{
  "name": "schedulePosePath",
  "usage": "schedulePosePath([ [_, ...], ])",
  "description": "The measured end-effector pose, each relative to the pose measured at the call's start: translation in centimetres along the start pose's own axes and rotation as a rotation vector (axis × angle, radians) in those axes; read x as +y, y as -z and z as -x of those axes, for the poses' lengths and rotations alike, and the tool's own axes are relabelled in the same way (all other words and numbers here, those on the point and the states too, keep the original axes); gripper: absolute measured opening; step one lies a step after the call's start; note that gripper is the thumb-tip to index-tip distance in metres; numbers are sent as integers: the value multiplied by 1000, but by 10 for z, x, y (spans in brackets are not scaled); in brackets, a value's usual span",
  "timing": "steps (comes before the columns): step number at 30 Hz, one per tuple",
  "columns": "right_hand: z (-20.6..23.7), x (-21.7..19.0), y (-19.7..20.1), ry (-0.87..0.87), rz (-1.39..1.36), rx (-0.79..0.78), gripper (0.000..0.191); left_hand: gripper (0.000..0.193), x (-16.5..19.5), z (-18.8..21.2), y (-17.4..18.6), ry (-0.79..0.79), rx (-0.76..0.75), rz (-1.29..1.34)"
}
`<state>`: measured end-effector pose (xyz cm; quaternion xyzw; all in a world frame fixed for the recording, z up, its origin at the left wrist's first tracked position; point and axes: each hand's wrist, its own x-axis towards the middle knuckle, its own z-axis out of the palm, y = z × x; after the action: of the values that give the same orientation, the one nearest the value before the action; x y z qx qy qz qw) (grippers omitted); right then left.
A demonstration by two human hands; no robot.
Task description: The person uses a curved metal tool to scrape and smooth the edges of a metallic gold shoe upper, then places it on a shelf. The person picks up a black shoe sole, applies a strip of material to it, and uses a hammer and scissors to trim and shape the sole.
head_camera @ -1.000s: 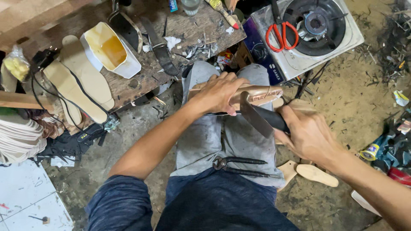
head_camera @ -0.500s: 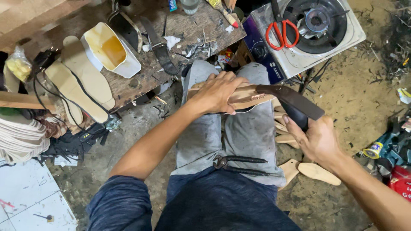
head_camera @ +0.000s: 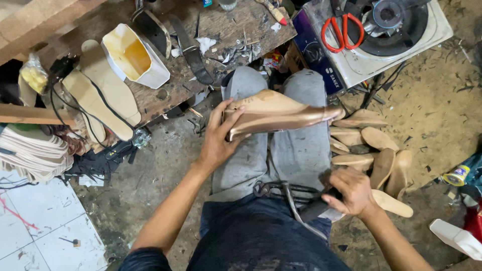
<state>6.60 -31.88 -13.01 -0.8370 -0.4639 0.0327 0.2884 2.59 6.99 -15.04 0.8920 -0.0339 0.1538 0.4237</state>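
A: Left hand (head_camera: 221, 143)?

B: Fingers curled round the heel end of the shoe last (head_camera: 273, 114), thumb over the top edge, firm hold. The last lies across the grey-trousered knees, a bit above frame centre, toe pointing to 3 o'clock. A metallic rose-gold upper is already stretched along its near side.

A: Right hand (head_camera: 351, 193)?

B: Low, at about 5 o'clock from the last. Fingers closed round a dark handle; can't tell for sure what tool it belongs to. The pincers (head_camera: 281, 189) lie on the lap just beside that hand, at 9 o'clock from it, not gripped as far as I can see.

A: Progress?

B: My guess is middle. The upper sits on the last and looks pulled smooth on the visible side; the underside is hidden, so I can't say whether it's fastened. No sole on it.

A: What's left around?

B: A loose pile of pale insoles (head_camera: 374, 155) on the ground at 3 o'clock, more flat insoles (head_camera: 105, 95) on the wooden bench (head_camera: 241, 27) at 10 o'clock, and a cut white jug of yellowish glue (head_camera: 134, 56) beside them. Red scissors (head_camera: 341, 31) rest on the stove (head_camera: 396, 35) at 1 o'clock, untouched.
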Motion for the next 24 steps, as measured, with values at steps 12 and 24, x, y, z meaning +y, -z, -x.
schedulePosePath([
  [12, -134, -39, 20, -106, 279, 33, 70, 86, -16, 32, -36, 78, 295, 365],
  [24, -98, -92, -49, -295, -241, 18, 50, 60, 27, -41, -3, 286, -15, 688],
])
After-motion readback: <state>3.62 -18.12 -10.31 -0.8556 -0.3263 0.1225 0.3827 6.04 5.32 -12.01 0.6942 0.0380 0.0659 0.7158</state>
